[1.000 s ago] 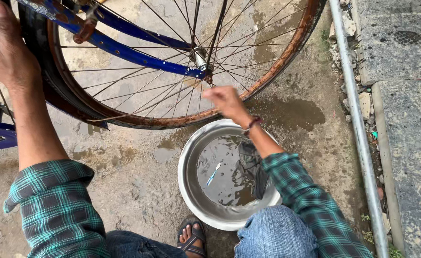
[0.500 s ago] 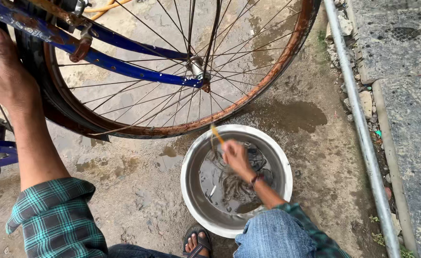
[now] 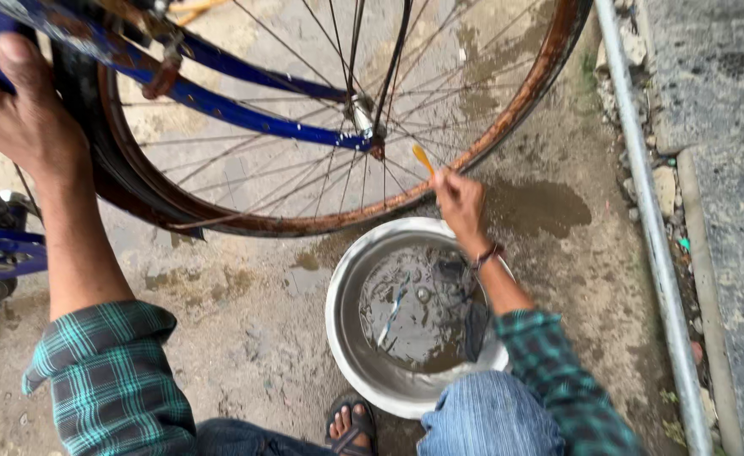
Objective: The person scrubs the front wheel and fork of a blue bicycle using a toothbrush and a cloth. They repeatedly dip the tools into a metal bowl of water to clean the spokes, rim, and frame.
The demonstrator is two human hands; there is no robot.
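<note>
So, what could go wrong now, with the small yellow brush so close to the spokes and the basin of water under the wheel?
The right hand holds the yellow brush among the spokes; if the rusty wheel turns, the fingers could get caught. The metal basin of dirty water sits right by the sandalled foot and knee, so a small shift might tip it. The left hand alone steadies the bicycle frame, which may slip.
</note>
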